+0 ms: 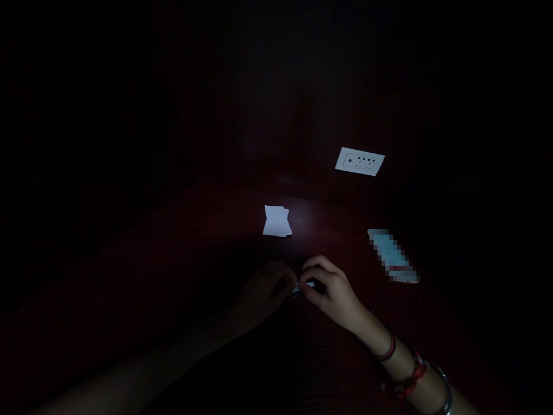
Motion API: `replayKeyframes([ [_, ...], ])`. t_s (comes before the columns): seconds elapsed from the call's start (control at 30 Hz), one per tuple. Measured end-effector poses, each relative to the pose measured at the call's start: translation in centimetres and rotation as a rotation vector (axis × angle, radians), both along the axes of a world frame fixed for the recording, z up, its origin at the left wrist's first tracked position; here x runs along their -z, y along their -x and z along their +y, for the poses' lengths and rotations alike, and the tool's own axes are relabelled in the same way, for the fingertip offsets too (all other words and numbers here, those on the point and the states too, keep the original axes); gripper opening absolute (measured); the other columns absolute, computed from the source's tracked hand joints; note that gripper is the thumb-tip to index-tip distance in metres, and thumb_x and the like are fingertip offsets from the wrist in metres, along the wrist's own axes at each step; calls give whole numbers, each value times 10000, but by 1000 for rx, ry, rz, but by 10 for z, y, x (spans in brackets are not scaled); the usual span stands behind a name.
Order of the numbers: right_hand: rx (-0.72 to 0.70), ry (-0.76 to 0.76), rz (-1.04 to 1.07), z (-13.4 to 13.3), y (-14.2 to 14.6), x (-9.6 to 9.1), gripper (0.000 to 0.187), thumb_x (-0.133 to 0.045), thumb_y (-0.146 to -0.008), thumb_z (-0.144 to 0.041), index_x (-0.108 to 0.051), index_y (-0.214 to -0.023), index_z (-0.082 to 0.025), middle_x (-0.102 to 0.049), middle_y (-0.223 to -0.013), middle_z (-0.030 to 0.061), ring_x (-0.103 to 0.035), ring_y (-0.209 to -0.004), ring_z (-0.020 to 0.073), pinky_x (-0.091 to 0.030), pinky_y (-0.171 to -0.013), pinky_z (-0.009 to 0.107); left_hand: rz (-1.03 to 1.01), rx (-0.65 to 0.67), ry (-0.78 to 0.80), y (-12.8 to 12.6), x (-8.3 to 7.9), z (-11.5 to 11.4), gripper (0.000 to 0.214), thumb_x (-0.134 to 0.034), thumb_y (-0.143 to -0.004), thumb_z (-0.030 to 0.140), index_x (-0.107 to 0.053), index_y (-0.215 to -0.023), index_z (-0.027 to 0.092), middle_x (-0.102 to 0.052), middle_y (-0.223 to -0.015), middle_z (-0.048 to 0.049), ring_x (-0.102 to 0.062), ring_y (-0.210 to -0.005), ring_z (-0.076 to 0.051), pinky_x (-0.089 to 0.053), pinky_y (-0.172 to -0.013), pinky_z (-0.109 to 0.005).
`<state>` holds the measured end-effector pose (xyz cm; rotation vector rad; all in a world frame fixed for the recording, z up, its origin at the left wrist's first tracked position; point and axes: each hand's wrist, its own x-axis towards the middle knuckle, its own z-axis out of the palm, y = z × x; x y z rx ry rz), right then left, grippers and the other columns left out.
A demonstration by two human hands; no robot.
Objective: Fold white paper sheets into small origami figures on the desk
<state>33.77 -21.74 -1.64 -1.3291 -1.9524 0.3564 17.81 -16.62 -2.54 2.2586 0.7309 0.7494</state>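
Observation:
Low in the middle of the head view, my two hands meet over the dark red table. My left hand [273, 286], mostly in shadow, is closed with thumb and fingers pinching the left end of a small white piece of paper [296, 287]. On its right side my right hand [330, 286] pinches the same paper, fingers curled around it. Most of the paper is hidden behind the fingers. Beyond the hands lies a small stack of white paper pieces [277, 221] with notched sides, touched by neither hand.
A phone-like flat object [393, 256], its face pixelated, lies on the table [207, 230] to the right of my right hand. A white power socket [360, 161] is set in the dark upright panel behind. The surroundings are very dark.

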Motion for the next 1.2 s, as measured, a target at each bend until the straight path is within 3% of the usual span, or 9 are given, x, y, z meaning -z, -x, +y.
replayKeyframes([
  [0.2,-16,19,-26,-1,-1,-5,104,-494,-659,-83,-535,-699,-170,-471,-825,23,-463,-753,131,-369,-679,250,-3,14,-19,3,-5,-2,108,-390,-803,163,-489,-761,177,-503,-776,17,-470,-739,-120,-340,-683,-235],
  [0.37,41,-18,38,1,-27,-8,85,-490,-657,-82,-501,-635,-163,-469,-755,21,-463,-714,134,-372,-637,246,-31,-92,46,11,-9,9,117,-364,-818,197,-468,-770,174,-499,-779,10,-475,-710,-121,-357,-651,-228],
  [0.47,83,-61,81,1,-36,-11,73,-482,-704,-120,-512,-664,-173,-483,-762,26,-471,-744,145,-373,-690,273,-16,-93,63,12,-9,14,132,-361,-818,205,-473,-758,170,-499,-781,6,-479,-718,-124,-362,-660,-231],
  [0.6,-7,-15,69,-1,-22,-13,183,-533,-712,-209,-542,-894,-192,-488,-894,48,-470,-846,159,-383,-741,277,-24,-39,55,7,-6,10,131,-369,-812,193,-487,-759,174,-506,-765,13,-481,-710,-120,-361,-663,-232],
  [0.8,-43,20,57,2,-4,-3,124,-442,-765,-161,-565,-762,-179,-501,-801,34,-490,-743,129,-401,-670,244,-43,-24,30,4,-1,5,117,-391,-796,174,-507,-779,177,-514,-778,12,-482,-717,-120,-362,-661,-235],
  [1.2,-3,26,14,0,1,-3,98,-449,-754,-149,-542,-750,-178,-508,-753,25,-476,-722,135,-375,-661,246,-15,19,0,4,-3,5,110,-431,-769,169,-522,-707,167,-493,-722,14,-452,-668,-113,-349,-628,-227],
])
